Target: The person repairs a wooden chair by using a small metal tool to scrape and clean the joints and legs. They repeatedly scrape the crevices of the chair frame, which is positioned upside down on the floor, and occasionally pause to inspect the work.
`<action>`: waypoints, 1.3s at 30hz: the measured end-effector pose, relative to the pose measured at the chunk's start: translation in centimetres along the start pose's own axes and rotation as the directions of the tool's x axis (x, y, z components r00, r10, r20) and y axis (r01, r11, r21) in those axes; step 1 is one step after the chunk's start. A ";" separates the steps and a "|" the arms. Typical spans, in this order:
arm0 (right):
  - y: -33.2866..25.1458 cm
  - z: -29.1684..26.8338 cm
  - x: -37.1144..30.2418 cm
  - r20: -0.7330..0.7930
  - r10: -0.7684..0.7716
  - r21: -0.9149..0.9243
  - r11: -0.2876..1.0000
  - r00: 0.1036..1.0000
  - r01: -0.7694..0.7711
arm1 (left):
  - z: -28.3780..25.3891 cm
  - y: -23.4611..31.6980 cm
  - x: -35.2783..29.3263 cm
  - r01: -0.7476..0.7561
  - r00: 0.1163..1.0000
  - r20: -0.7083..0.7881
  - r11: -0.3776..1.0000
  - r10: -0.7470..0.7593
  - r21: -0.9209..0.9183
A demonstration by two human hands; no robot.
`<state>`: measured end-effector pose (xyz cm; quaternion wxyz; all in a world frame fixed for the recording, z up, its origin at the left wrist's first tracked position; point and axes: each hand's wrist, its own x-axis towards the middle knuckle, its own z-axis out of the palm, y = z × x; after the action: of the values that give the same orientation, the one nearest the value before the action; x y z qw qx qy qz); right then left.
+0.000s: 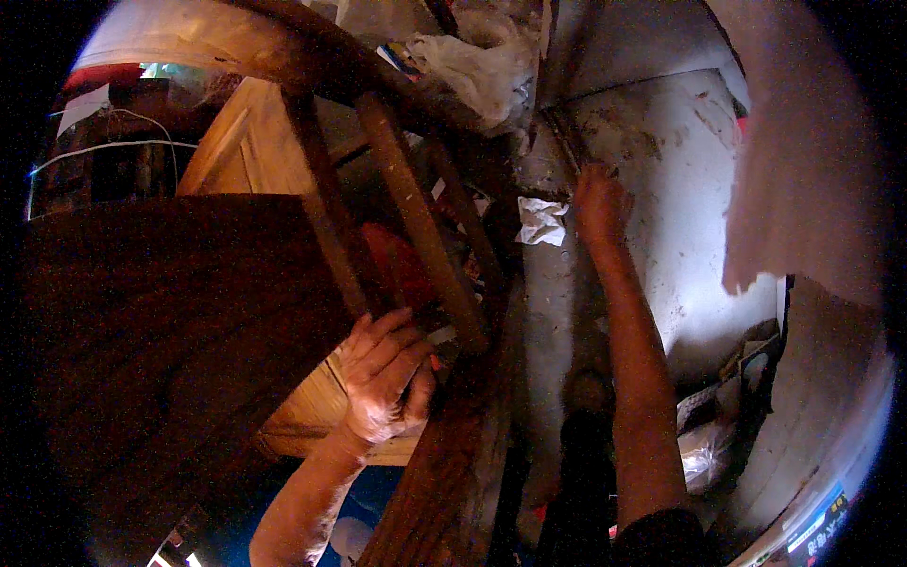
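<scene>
My left hand (385, 373) is curled against the dark wooden furniture frame, at the lower end of its upright slats (416, 213); its fingers grip the wood there. The frame joins a broad dark wooden panel (170, 312) on the left and a curved pale-brown rail (217, 42) above. My right arm stretches forward, low beside a stained pale surface. My right hand (602, 203) is closed, in dim light, and what it holds cannot be made out. Just left of it lies a crumpled piece of white paper (541, 222).
A whitish plastic bag (482, 71) lies at the far middle. Yellowish wooden furniture (241, 142) shows behind the slats. A pale hanging cloth or sheet (803, 161) covers the right side. Bundled items and clear plastic (704, 454) sit at the lower right.
</scene>
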<state>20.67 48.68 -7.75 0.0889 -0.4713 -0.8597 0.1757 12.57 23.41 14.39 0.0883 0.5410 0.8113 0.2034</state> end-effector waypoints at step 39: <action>-2.0 0.7 0.0 0.039 -0.063 0.037 0.997 0.997 0.061 | 0.3 -0.6 -0.2 0.007 1.000 -0.006 1.000 -0.007 0.013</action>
<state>18.88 47.58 -7.58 0.0853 -0.4391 -0.8723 0.1975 12.30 23.10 13.86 0.0830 0.5380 0.8148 0.1997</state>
